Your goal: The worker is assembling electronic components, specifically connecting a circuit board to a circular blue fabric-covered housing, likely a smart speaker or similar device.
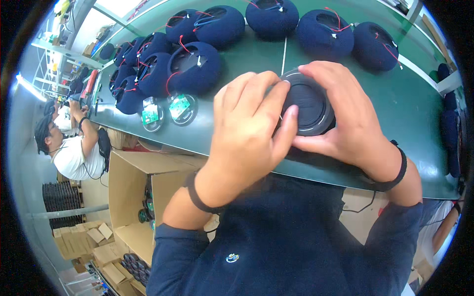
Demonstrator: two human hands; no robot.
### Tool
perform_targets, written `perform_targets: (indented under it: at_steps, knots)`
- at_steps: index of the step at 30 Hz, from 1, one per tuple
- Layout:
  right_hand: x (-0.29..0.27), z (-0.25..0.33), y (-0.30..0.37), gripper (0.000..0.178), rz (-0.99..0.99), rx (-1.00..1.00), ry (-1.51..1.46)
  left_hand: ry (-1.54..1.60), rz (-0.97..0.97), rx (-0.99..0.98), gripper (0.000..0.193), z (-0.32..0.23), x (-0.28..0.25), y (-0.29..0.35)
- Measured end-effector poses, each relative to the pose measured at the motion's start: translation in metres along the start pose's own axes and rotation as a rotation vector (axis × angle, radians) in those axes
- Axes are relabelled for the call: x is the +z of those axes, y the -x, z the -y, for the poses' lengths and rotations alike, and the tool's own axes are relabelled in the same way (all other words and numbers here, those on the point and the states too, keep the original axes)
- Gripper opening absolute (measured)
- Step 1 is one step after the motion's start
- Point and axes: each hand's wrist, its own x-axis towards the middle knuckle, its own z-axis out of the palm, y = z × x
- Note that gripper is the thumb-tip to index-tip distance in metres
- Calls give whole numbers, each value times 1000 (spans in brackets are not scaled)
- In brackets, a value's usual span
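Between my two hands, above the near side of the green table, is a round black disc-shaped part (307, 104) with a ringed face. My left hand (249, 121) presses its fingertips and thumb on the disc's left side. Around the far and right rim curls my right hand (348, 118), its thumb at the near edge. The disc's underside is hidden. Left of my hands lie two clear round pieces with green circuit boards (179, 106). Beyond them sit several dark blue fabric-covered round shells (207, 69) with red wires poking from their openings.
An open cardboard box (129, 185) stands below the left part of the table (400, 116). Farther left, a person in a white shirt (76, 155) works along the same table. Metal uprights (449, 83) and a row of dark shells border the right end.
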Motion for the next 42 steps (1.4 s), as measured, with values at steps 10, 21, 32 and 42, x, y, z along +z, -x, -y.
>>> perform_targets:
  at_steps: [10, 21, 32, 42]
  knots:
    - [7, 7, 2, 95, -76, -31, 109, 163, -158, -128, 10, -3, 30, -13]
    - [6, 1, 7, 94, -90, -3, 160, 151, -129, 32, 14, -9, 32, -10]
    - [8, -30, 14, 68, -31, 502, -475, 476, -660, -334, 21, -2, -26, 25]
    - [-1, 0, 5, 93, 402, 118, -11, 759, -548, -345, 18, 61, -9, 43]
